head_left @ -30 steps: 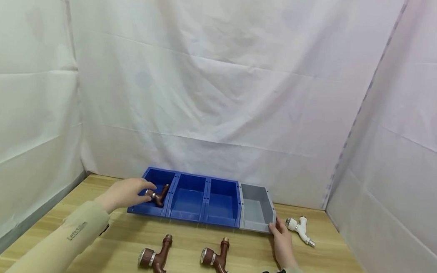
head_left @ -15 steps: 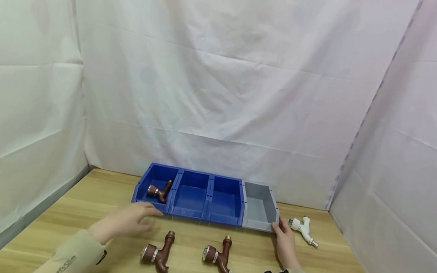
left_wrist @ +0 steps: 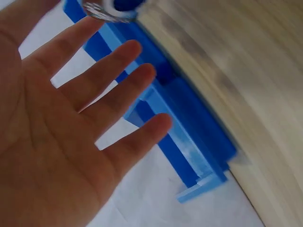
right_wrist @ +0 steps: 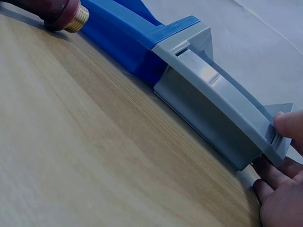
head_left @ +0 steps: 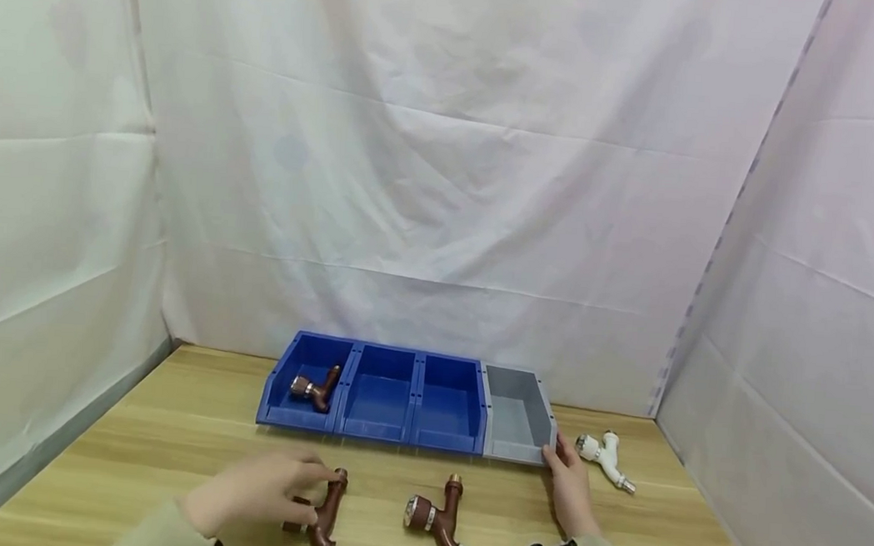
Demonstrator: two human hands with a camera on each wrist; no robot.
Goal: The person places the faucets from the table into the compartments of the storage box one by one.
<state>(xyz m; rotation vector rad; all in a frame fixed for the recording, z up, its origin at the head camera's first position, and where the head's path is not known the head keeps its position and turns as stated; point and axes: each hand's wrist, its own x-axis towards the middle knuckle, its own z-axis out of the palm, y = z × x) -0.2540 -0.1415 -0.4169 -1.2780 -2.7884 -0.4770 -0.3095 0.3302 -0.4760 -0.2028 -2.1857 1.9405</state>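
1. Closest: my left hand [head_left: 262,488], lower left of the frame, fingers spread and pinching nothing. Bit blurry from the head cam, but the wrist cam shows the fingers well apart.

2. Left tap [head_left: 330,504] is right by it on the table [head_left: 135,421], bottom of the frame, left of centre. My hand hides part of the knob, and I can't tell if I'm touching it. Biggest risk imo: if I grab by the smooth pipe only, the knob end could swing down and slip. Bumping it with a fingertip first could roll it too.

3. Middle tap [head_left: 446,520] lies bottom centre, metal spout toward me. A wide swing of my left arm might knock it.

4. My right hand [head_left: 571,490], lower right, pinches the grey bin [head_left: 512,455] at its near corner, thumb on top, fingers underneath. Pull or lift there and the row could skew or tip, I reckon.

5. Blue bins [head_left: 442,442] sit left of the grey one. The leftmost has a brown tap [head_left: 320,393] in it; a second one dropped on top might clank and scratch.

6. White tap [head_left: 606,460] is just right of my right hand. Careless knuckles could shove it.
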